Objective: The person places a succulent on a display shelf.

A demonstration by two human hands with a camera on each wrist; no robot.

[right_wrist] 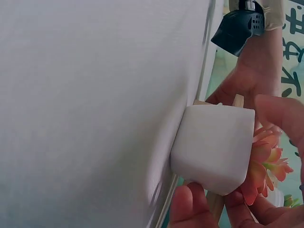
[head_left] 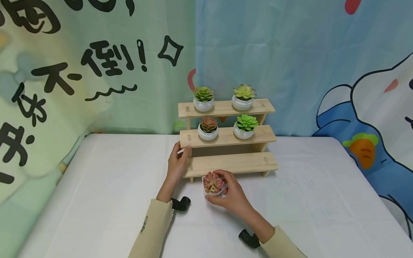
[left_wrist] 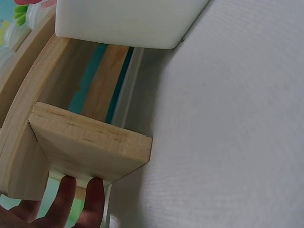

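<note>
The right hand (head_left: 233, 195) curls its fingers (right_wrist: 187, 209) around a small white pot (head_left: 213, 190) with a pink plant inside, on the tabletop (head_left: 306, 200) just in front of the wooden shelf (head_left: 227, 138). At ten o'clock from the pot, the left hand (head_left: 176, 163) grips the shelf's left end. Four more white pots, each with a plant, sit on the upper steps. Behind, the curtain (head_left: 80, 71) shows black writing, "不倒!".

Four potted succulents (head_left: 203, 99) on upper shelves — cartoon backdrop (head_left: 96, 64) behind.
</note>
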